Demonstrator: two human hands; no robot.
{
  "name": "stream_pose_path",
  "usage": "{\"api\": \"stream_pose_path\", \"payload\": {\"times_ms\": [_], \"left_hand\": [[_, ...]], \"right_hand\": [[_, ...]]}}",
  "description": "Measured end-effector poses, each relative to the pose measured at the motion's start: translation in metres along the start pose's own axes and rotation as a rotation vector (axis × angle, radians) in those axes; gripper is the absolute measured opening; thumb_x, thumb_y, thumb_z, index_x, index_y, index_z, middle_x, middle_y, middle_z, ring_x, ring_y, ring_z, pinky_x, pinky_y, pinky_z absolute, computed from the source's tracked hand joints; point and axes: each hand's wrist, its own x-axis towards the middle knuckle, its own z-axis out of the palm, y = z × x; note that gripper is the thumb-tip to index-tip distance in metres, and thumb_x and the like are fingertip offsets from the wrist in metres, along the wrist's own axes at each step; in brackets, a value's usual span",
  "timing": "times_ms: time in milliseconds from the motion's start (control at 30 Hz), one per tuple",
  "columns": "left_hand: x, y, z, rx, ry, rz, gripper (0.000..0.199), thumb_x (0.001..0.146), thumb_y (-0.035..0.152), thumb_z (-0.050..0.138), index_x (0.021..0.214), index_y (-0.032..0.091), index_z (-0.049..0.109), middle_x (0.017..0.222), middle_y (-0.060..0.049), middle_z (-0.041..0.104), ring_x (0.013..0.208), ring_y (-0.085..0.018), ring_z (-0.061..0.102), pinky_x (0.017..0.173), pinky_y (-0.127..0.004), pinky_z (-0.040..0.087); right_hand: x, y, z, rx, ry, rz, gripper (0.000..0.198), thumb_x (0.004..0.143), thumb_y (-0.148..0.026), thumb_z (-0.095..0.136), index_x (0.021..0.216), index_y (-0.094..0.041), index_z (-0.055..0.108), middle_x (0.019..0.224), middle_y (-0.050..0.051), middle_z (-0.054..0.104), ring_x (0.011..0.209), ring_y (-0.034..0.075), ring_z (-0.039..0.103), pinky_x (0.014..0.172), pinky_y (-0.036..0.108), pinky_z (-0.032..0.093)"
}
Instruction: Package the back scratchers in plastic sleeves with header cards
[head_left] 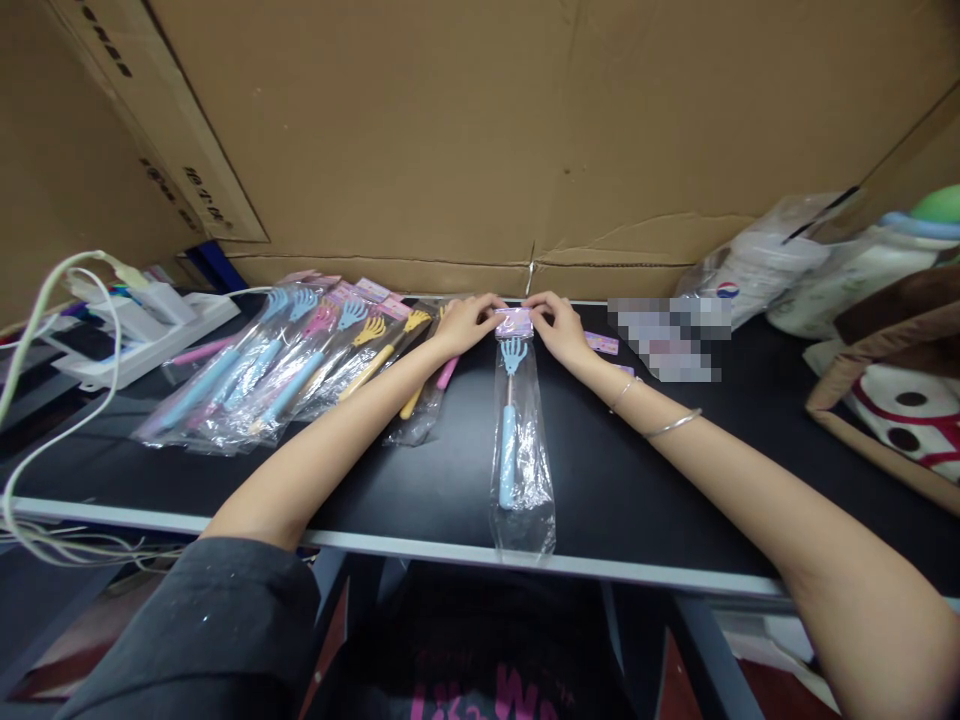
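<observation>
Blue scratcher (508, 455) in clr bag (534, 490) w/ purple card (514, 324); flat on tbl (622, 480)

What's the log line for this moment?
left hand: at purple card's left edge | right hand: at its right edge | blue scratcher: bagged, below card | other bagged scratchers: leftward

Black desk (622, 480), pale front edge (637, 574), grey legs (712, 650) below, brown cardboard walls (450, 130) behind and at sides, dark-printed strip (161, 110) upper left, reddish patch (675, 680) underneath, perhaps floor.
</observation>
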Motion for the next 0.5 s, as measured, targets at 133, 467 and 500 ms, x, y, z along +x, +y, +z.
{"api": "stream_pose_path", "payload": {"times_ms": [133, 467, 500], "left_hand": [[0.0008, 0.0004, 0.0002, 0.073, 0.047, 0.011, 0.022, 0.093, 0.030, 0.058, 0.109, 0.024, 0.071, 0.101, -0.003, 0.076, 0.101, -0.022, 0.064, 0.097, -0.034, 0.041], [-0.0026, 0.0012, -0.0008, -0.051, 0.059, 0.016, 0.026, 0.091, 0.024, 0.059, 0.116, 0.021, 0.066, 0.080, 0.002, 0.073, 0.079, -0.014, 0.067, 0.083, -0.025, 0.043], [-0.0028, 0.0009, -0.0005, -0.054, 0.063, 0.010, 0.028, 0.090, 0.022, 0.059, 0.117, 0.021, 0.064, 0.079, 0.003, 0.072, 0.078, -0.014, 0.067, 0.082, -0.025, 0.043]], "right_hand": [[0.0011, 0.0020, 0.0029, -0.009, -0.003, 0.059, 0.018, 0.087, -0.019, 0.053, 0.098, -0.025, 0.066, 0.090, 0.003, 0.072, 0.101, 0.026, 0.062, 0.105, 0.050, 0.039], [0.0018, 0.0014, 0.0031, -0.021, -0.005, 0.042, 0.015, 0.086, -0.019, 0.054, 0.094, -0.025, 0.065, 0.082, 0.002, 0.069, 0.099, 0.026, 0.062, 0.102, 0.047, 0.041], [0.0013, 0.0005, 0.0025, -0.026, -0.005, 0.040, 0.015, 0.086, -0.019, 0.053, 0.094, -0.025, 0.065, 0.082, 0.002, 0.069, 0.098, 0.026, 0.061, 0.102, 0.046, 0.041]]}}
